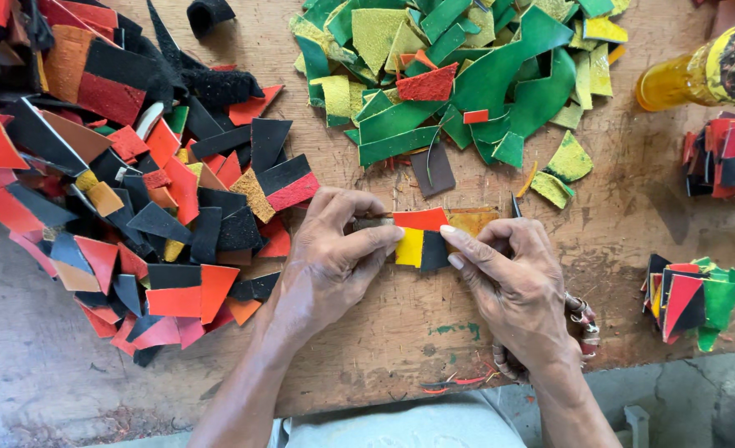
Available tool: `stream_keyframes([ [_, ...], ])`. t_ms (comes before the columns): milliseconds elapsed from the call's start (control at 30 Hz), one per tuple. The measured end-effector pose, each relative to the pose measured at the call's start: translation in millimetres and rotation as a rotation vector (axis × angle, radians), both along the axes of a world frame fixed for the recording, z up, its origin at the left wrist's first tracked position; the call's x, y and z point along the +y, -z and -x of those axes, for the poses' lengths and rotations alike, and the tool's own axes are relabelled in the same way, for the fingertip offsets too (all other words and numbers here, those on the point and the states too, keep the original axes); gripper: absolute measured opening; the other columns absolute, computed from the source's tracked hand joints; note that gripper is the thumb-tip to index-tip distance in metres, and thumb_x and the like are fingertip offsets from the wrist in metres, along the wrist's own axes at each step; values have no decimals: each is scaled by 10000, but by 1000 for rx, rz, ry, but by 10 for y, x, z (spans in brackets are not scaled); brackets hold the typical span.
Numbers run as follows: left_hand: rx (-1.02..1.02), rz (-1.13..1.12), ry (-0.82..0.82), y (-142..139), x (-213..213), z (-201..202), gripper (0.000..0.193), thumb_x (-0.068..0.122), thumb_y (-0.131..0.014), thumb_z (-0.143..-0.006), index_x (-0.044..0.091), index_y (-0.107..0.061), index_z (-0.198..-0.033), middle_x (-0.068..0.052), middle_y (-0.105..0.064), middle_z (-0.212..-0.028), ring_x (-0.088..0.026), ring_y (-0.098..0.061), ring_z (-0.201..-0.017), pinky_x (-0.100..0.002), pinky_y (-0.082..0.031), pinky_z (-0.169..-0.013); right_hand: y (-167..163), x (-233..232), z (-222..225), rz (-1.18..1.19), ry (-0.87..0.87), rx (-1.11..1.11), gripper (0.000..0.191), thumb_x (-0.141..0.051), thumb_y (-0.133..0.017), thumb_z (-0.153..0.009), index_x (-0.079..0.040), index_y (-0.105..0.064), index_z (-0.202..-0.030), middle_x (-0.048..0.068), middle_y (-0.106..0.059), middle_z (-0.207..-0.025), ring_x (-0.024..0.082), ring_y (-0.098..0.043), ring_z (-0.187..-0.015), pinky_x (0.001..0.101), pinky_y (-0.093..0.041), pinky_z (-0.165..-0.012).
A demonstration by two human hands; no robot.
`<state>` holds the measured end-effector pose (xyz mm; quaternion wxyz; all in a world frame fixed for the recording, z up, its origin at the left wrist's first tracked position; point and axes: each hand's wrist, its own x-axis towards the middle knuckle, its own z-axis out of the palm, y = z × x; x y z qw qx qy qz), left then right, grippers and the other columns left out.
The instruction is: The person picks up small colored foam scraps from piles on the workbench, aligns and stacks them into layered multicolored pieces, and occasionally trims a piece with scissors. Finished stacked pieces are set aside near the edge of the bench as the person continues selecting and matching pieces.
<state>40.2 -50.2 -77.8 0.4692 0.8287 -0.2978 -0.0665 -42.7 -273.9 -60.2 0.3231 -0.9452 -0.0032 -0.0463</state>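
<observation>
My fingers [376, 236] are pinched down on a small patchwork piece [421, 241], red on top with yellow and black below, flat on the wooden board [367, 332] right in front of me. My left hand [330, 265] curls in from the side, thumb and forefinger closed on the piece's left edge; my right hand [512, 282] presses its right edge, forefinger laid flat along the black patch. Both hands are closed on it, none spread wide, I'd say so the joined patches stay flush against the board.

Now, big to small. The board carries everything. On my left sprawls the largest heap of scraps [126, 191], black, red and orange, within easy reach of my left hand. Up top sits the green and yellow pile [459, 75], colours kept apart, probably for quick picking. At upper right a yellow bottle [699, 75] lies tipped on its side. Below it, a neat red and black stack [728, 153], and nearer me a small stack with green in it [695, 299], squared up well apart from the loose scraps. Smallest, a dark brown square [432, 170] lies just above my piece.
</observation>
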Motion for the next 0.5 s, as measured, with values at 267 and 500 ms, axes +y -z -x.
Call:
stream_keyframes([
  [267,16,-18,-8,-45,-28,-6,281,102,-872,-773,134,-745,-1021,-70,-631,-1124,-291,-595,-1083,-385,-530,-849,-17,0,-11,8,-5,4,453,-59,-800,-831,-217,-748,-1253,28,-582,-930,210,-548,-887,338,-466,-783],
  [500,-94,-165,46,-124,-72,69,483,19,-794,-687,248,-777,-1112,-84,-566,-1250,-315,-534,-1166,-467,-453,-955,-62,-52,6,-36,-26,5,457,11,-742,-826,-189,-760,-1237,33,-611,-973,216,-593,-947,341,-492,-843],
])
